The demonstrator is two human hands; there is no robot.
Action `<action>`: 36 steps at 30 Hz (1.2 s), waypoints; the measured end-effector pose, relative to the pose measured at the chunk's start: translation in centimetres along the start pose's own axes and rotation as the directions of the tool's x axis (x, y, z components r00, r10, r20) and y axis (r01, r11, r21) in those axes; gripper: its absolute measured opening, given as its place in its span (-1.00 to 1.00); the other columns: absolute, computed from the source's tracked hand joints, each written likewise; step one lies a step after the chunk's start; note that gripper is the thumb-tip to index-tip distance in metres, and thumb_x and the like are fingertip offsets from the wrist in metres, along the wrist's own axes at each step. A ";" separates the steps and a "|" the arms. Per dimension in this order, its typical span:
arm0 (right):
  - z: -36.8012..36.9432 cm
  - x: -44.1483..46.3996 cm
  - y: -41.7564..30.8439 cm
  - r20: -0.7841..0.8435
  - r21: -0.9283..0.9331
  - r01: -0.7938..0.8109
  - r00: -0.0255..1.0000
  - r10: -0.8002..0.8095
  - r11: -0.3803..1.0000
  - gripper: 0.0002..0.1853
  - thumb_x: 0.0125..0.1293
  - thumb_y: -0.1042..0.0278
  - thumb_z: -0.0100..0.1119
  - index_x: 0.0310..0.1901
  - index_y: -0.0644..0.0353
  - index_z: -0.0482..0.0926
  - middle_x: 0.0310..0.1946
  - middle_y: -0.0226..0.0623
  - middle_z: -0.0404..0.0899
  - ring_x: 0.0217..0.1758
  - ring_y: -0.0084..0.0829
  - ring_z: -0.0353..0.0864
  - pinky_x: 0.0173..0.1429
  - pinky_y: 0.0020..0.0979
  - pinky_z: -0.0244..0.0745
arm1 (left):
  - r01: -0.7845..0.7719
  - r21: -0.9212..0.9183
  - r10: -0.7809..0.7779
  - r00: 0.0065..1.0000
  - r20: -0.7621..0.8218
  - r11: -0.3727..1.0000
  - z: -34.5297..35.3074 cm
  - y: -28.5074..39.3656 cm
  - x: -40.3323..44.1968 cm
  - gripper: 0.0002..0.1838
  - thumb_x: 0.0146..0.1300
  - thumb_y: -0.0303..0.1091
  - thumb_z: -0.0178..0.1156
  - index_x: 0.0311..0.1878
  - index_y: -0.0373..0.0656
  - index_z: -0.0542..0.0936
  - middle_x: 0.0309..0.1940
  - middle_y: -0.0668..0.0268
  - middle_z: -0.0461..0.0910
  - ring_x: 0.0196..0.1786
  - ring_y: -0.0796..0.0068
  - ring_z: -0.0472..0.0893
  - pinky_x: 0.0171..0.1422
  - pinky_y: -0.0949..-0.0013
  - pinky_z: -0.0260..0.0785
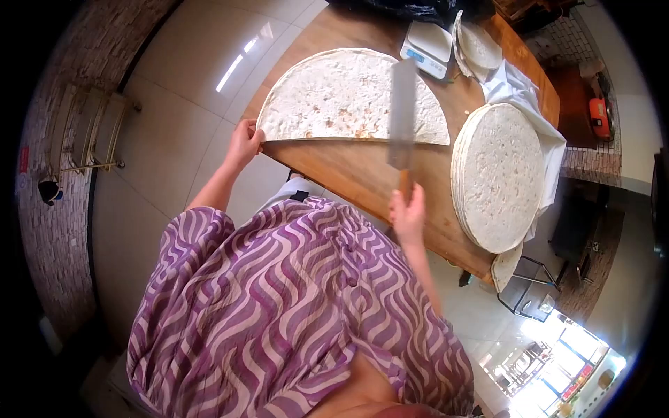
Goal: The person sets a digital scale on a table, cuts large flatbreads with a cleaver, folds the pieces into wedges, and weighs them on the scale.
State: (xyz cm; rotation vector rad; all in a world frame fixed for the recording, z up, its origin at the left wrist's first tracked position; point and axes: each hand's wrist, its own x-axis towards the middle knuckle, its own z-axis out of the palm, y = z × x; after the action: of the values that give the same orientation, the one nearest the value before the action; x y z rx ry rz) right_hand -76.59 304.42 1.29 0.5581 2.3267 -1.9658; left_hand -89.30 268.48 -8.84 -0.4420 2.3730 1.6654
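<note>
A large half-round flatbread (334, 97) lies on the wooden table, its straight edge towards me. My left hand (247, 144) pinches its left corner, thumb and fingers closed on the edge. In my right hand (409, 214) is a knife (402, 115) with a broad rectangular blade and a wooden handle. The blade is blurred by motion and points away from me across the right part of the flatbread; whether it touches the bread I cannot tell. To the right of the knife is a thick stack of round flatbreads (498, 177).
A white kitchen scale (426, 49) stands behind the flatbread, with more flatbread pieces (479, 50) beside it. White cloth (514, 90) lies under the stack. Dark plastic (411, 8) sits at the back of the wooden table (334, 171). A metal-framed chair (533, 282) is at the lower right.
</note>
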 end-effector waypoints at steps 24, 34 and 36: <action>2.4 -0.1 0.8 0.105 -0.040 -0.115 0.987 0.119 0.993 -0.48 0.37 0.21 -0.01 0.26 0.32 0.20 -0.41 -0.40 0.45 -0.45 -0.62 0.41 -0.35 -0.54 0.39 | -0.040 -0.025 0.041 0.997 0.068 0.999 2.2 1.2 -2.8 -0.57 0.26 -0.45 0.03 0.18 -0.38 0.31 -0.57 0.28 0.47 -0.63 0.57 0.45 -0.58 0.48 0.30; 2.7 -0.2 2.1 0.088 -0.036 -0.063 0.994 0.066 0.997 -0.48 0.39 0.20 -0.04 0.32 0.15 0.15 -0.58 -0.53 0.31 -0.62 -0.74 0.21 -0.56 -0.68 0.17 | -0.037 -0.011 0.038 0.998 0.048 0.999 2.3 1.3 -2.7 -0.59 0.26 -0.46 0.03 0.17 -0.34 0.34 -0.58 0.28 0.47 -0.64 0.57 0.46 -0.58 0.48 0.31; 2.8 -0.3 1.6 0.081 -0.046 -0.091 0.992 0.094 0.995 -0.48 0.40 0.19 -0.05 0.32 0.15 0.15 -0.57 -0.52 0.32 -0.62 -0.74 0.21 -0.56 -0.68 0.17 | -0.045 -0.012 0.046 0.998 0.032 0.999 2.4 1.4 -2.9 -0.60 0.26 -0.46 0.03 0.16 -0.34 0.35 -0.58 0.29 0.46 -0.65 0.57 0.46 -0.59 0.47 0.31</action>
State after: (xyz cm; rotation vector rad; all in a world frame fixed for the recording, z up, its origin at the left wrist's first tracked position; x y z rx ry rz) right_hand -76.40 301.87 -0.65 0.5592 2.2454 -1.8583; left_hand -87.11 271.51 -7.43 -0.3629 2.3685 1.6932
